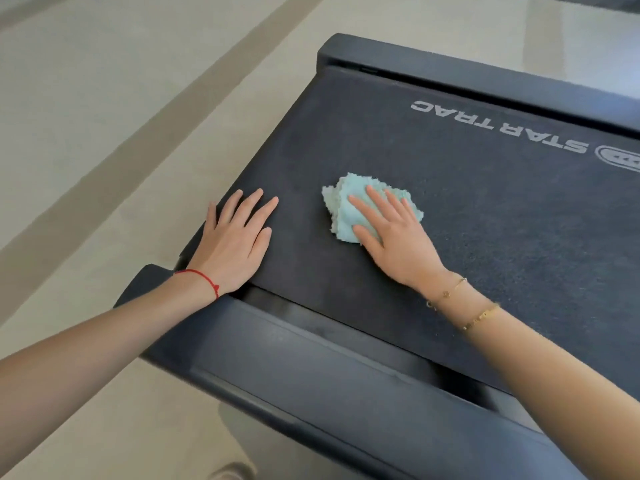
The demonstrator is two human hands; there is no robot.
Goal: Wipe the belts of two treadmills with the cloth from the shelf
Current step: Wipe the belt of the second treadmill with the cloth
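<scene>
A dark treadmill belt [450, 188] with white "STAR TRAC" lettering fills the middle and right of the view. A crumpled light-blue cloth [346, 206] lies on the belt near its rear end. My right hand [394, 237] presses flat on the cloth, fingers spread over it. My left hand [235, 240] rests flat on the bare belt by its left edge, fingers apart, holding nothing. A red string circles my left wrist and gold bracelets my right.
The treadmill's dark plastic side rail [311, 375] runs along the near edge and another rail [485, 81] along the far edge. Pale beige floor [104, 116] with darker stripes lies to the left. A shoe tip [232, 472] shows at the bottom.
</scene>
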